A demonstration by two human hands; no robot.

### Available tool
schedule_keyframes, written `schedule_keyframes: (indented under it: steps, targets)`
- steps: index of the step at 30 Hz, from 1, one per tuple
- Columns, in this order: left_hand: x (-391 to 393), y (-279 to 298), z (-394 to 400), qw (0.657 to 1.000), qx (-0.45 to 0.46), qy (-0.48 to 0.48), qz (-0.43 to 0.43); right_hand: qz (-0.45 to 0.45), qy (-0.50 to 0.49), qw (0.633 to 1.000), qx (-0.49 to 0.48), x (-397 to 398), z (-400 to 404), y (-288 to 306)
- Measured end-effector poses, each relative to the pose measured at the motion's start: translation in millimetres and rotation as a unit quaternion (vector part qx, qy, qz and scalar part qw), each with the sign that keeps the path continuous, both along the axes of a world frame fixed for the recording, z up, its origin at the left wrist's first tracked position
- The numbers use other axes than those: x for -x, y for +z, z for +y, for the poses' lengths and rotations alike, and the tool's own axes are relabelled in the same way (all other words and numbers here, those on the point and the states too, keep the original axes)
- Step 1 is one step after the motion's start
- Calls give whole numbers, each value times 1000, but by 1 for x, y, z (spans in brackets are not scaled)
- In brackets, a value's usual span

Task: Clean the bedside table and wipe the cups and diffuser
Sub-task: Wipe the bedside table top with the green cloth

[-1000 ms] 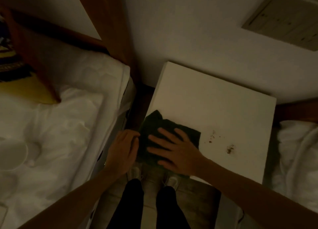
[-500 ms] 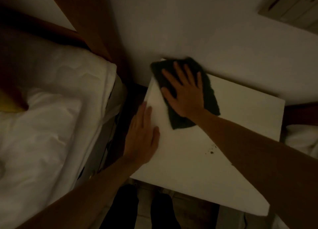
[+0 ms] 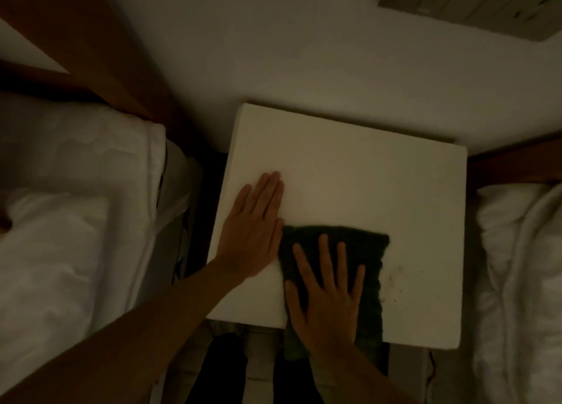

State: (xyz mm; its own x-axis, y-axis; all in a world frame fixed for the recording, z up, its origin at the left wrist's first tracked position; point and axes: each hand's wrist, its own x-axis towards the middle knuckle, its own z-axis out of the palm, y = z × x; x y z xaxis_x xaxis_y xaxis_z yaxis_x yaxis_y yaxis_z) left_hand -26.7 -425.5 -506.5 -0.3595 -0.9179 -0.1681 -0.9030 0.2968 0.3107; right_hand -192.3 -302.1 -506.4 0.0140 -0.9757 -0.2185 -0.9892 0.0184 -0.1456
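Note:
The white bedside table (image 3: 365, 175) stands against the wall in dim light. My right hand (image 3: 327, 297) lies flat, fingers spread, pressing a dark cloth (image 3: 368, 251) onto the table's near edge; part of the cloth hangs over the front. My left hand (image 3: 254, 227) rests flat on the table's left side, fingers together, touching the cloth's left edge. Small dark crumbs or stains (image 3: 392, 282) sit just right of the cloth. No cups or diffuser are in view.
A bed with white bedding (image 3: 76, 236) and a wooden headboard (image 3: 91, 54) is on the left. More white bedding (image 3: 523, 267) lies on the right. A wall panel (image 3: 474, 5) is at top right. My legs (image 3: 225, 370) stand before the table.
My right hand has dragged the cloth from the table's far left corner back to the near edge. My left hand stays flat on the table's left side.

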Motion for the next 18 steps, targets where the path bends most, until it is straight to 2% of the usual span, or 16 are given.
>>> schedule_keyframes:
  steps: [5, 8, 10, 13, 16, 18]
  targets:
    - [-1, 5, -3, 998, 21, 27, 48, -58, 208, 975, 41, 16, -63, -5]
    - [-2, 4, -2, 997, 20, 35, 61, -52, 230, 970, 52, 23, -137, -7]
    - [-1, 3, -3, 998, 26, 32, 40, -33, 169, 983, 60, 28, -177, -7]
    - [-1, 1, -3, 999, 34, 18, 9, -4, 6, 998, 58, 54, -207, -7]
    - [3, 1, -3, 999, 34, 22, -9, 5, -167, 985, 43, 84, -199, -6]
    - [17, 2, -1, 998, 27, 59, -21, 10, -251, 967, 35, 93, -169, -4]
